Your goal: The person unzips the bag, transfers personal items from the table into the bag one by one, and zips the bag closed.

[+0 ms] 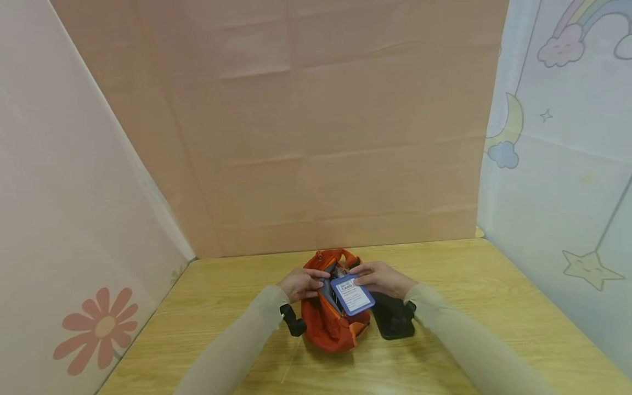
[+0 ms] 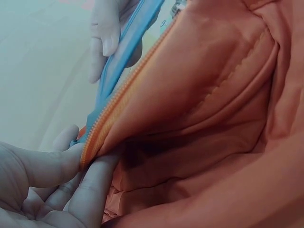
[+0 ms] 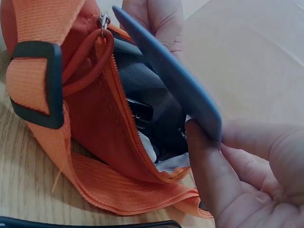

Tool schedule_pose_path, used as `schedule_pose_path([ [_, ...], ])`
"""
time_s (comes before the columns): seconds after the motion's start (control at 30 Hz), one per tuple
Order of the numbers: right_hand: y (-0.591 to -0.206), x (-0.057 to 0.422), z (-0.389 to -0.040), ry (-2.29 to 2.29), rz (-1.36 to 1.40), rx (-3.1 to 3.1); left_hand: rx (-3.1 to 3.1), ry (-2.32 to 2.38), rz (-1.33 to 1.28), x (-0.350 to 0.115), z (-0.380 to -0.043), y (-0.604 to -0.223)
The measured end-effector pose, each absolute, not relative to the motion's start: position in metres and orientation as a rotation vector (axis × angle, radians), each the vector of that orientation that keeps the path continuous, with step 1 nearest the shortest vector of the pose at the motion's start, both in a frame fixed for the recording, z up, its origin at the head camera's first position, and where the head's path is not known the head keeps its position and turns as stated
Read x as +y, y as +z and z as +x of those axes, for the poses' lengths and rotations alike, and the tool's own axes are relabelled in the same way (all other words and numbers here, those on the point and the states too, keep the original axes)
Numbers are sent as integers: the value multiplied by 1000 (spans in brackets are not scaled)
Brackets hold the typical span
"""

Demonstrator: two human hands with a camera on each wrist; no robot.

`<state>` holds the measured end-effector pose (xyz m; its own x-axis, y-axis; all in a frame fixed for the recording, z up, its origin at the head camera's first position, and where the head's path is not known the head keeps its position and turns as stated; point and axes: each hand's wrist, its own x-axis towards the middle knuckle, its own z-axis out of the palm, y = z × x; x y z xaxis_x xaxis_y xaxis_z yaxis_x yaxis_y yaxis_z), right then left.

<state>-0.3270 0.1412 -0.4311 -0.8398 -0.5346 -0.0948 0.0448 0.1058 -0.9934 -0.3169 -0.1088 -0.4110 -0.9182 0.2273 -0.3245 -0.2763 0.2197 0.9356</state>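
Note:
An orange-red zippered waist bag (image 1: 329,333) lies unzipped on the table, its grey lining showing. My left hand (image 1: 299,284) pinches one zipper edge (image 2: 107,121) between thumb and fingers and holds the mouth apart. In my right hand (image 1: 382,278) is a blue-framed ID card holder (image 1: 353,295), pinched at its edge and tilted over the bag's opening. Inside the bag, the right wrist view shows a small black object (image 3: 140,113) and something whitish (image 3: 148,146). The orange strap (image 3: 109,192) with its black buckle (image 3: 56,85) loops along the bag's side.
A black phone-like slab (image 1: 395,325) lies on the wooden table (image 1: 237,307) under my right wrist, partly hidden. Behind the table rises a pinkish-tan cloth backdrop (image 1: 306,137). Printed panels stand at the left (image 1: 74,219) and right (image 1: 558,197).

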Motion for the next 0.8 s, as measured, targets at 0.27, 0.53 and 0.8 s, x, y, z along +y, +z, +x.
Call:
schedule_pose_path([
  [0.27, -429, 134, -331, -1772, -416, 2010, 2099, 1745, -36, -110, -317, -412],
  [0.53, -426, 126, -333, -1754, -345, 2101, 2105, 1739, -26, -110, -318, -411],
  [0.8, -425, 117, -334, -1742, -252, 2208, 2117, 1736, -28, -109, -317, -410],
])
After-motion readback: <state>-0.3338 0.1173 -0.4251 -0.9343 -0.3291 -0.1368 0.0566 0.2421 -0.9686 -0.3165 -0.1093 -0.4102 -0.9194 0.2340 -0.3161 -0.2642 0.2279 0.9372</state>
